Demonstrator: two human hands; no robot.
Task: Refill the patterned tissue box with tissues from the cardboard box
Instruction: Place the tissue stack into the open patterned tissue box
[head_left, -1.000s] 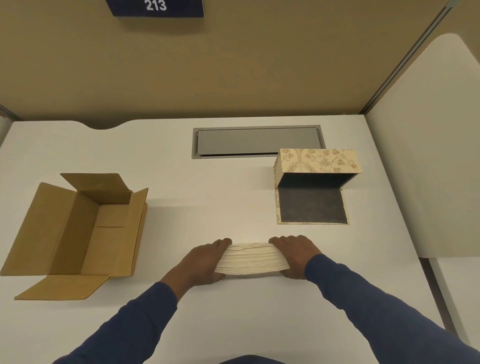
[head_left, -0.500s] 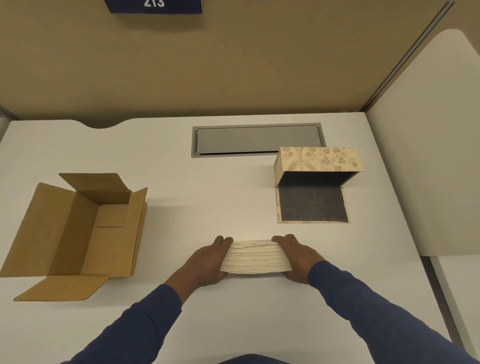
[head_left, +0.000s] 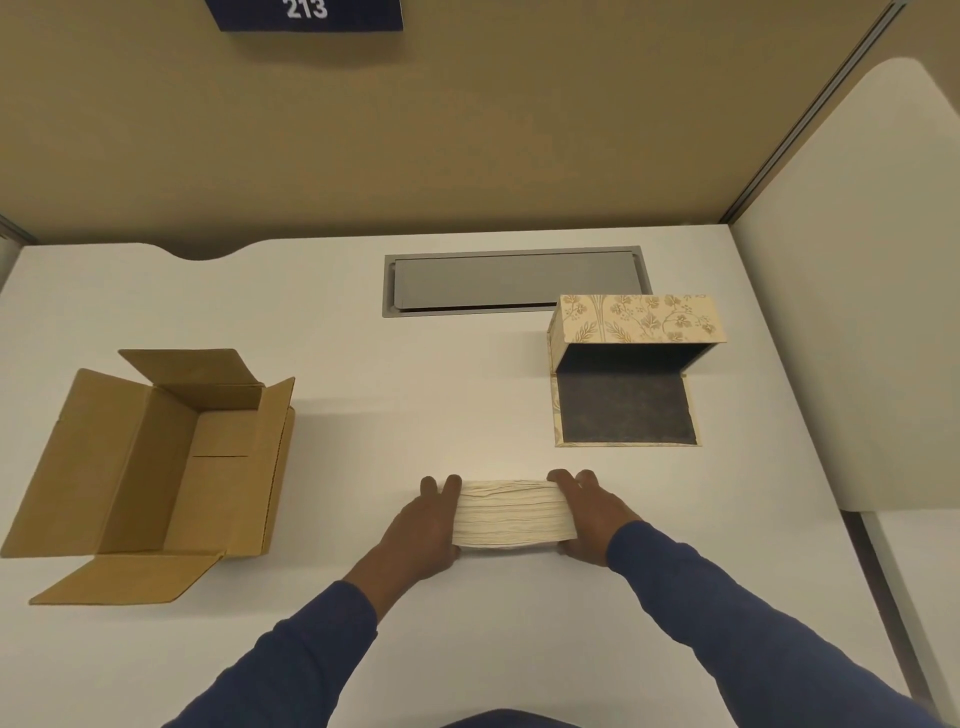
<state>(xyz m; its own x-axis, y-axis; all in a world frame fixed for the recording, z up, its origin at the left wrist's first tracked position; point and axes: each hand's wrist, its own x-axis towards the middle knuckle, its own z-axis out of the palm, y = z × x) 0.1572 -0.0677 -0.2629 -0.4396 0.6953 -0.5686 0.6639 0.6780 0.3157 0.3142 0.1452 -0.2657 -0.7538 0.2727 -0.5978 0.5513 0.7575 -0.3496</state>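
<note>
A cream stack of tissues (head_left: 511, 514) lies at the front middle of the white table, squeezed from both ends. My left hand (head_left: 423, 525) presses its left end and my right hand (head_left: 589, 514) presses its right end. The patterned tissue box (head_left: 636, 319) stands at the back right, on its side, with its dark-lined flap (head_left: 626, 410) folded down flat on the table toward me. The cardboard box (head_left: 156, 457) sits at the left with its flaps spread; its inside looks empty.
A grey metal cable hatch (head_left: 514, 280) is set into the table behind the patterned box. A tan partition wall runs along the back, and a white panel (head_left: 857, 312) borders the right side. The table's right edge lies close to the patterned box.
The two hands have shifted slightly on the tissue stack, squeezing it a little tighter; the stack stays in about the same place on the table.
</note>
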